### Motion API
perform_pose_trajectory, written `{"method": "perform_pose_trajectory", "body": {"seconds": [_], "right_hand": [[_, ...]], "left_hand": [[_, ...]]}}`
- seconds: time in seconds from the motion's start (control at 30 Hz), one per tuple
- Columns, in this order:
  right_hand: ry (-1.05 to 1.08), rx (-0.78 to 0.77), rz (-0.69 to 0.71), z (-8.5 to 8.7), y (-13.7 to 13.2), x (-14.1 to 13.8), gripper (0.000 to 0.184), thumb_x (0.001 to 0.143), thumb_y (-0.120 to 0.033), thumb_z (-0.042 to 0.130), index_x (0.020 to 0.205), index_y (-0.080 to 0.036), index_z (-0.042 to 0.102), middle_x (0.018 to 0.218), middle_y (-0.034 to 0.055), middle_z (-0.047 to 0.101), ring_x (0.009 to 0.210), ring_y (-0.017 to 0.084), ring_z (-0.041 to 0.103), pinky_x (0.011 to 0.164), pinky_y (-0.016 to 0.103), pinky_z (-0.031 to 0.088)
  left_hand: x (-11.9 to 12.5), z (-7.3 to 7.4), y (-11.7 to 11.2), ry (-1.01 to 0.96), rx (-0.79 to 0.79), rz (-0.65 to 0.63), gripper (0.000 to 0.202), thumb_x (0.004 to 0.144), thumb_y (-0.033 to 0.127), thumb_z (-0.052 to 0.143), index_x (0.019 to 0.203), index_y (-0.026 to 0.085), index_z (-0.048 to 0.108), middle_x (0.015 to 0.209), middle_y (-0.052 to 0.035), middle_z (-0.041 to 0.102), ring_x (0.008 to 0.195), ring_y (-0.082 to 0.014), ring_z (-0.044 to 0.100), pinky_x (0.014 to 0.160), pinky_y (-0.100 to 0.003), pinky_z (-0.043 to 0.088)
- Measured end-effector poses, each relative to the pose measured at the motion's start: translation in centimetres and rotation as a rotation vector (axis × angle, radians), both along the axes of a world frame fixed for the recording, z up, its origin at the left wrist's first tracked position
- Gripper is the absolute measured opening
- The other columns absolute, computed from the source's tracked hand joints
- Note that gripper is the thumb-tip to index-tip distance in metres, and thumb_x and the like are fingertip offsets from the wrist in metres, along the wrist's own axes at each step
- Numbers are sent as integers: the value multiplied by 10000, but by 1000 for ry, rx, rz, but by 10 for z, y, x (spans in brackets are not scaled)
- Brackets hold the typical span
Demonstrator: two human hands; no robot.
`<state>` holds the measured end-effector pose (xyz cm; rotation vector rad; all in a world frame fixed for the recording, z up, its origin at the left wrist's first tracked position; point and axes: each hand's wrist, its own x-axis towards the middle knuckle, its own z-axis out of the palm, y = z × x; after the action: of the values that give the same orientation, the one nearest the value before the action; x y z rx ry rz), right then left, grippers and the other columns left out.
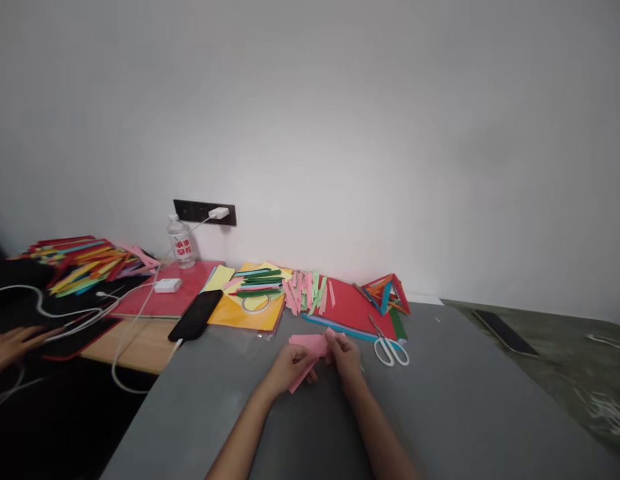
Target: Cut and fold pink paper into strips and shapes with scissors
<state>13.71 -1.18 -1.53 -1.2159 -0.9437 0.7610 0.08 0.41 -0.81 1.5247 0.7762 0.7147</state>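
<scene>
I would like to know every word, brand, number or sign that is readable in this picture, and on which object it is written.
"事事" (probable reading): upper row of red characters on the label of the clear plastic bottle.
Lower row on that label: too blurred to read.
Black wall socket strip: markings, if any, too small to read.
Pink paper: no text visible.

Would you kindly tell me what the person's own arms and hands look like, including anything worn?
The left forearm and right forearm are bare, with no sleeve in view. The left hand and right hand are ungloved, and no watch or bracelet shows. Rings, if any, are too small to tell.
</scene>
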Motion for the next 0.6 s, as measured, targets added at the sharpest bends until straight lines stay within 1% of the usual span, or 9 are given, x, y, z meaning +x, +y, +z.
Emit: {"method": "perform_pose_trajectory", "body": {"seconds": [0.1,0.3,0.47,0.53,0.6], "right_hand": [[-18,-21,100,-4,2,1,381,606,-467,570,425,-158,439,354,-63,363,357,62,306,368,195,231],[55,-13,-79,-13,5,6,372,607,-469,571,456,-151,449,406,-62,358,405,63,308,401,196,248],[163,1,-211,-15,6,12,385,603,-484,576,463,-158,425,405,-69,339,393,59,293,391,198,242],[192,16,-245,-16,7,12,379,603,-471,586,468,-157,423,408,-70,335,393,55,290,386,196,239],[218,28,-262,-16,7,11,375,605,-468,588,473,-157,424,410,-70,337,392,54,294,382,194,241]], "left_hand": [[0,1,-1,11,9,-3,371,708,469,456,617,122,550,527,-46,632,457,-144,558,461,-226,398],[0,2,2,42,34,6,402,696,488,461,647,106,575,598,-67,654,419,-106,531,407,-183,336],[-1,-4,7,36,48,87,365,683,465,492,623,113,569,528,-29,626,306,-61,442,338,-166,252],[-2,-7,8,15,40,131,341,679,446,508,629,114,568,492,-11,605,288,-54,421,328,-164,248],[-2,-9,9,-22,27,164,327,682,433,510,644,114,571,494,-10,605,316,-65,458,343,-165,282]]}}
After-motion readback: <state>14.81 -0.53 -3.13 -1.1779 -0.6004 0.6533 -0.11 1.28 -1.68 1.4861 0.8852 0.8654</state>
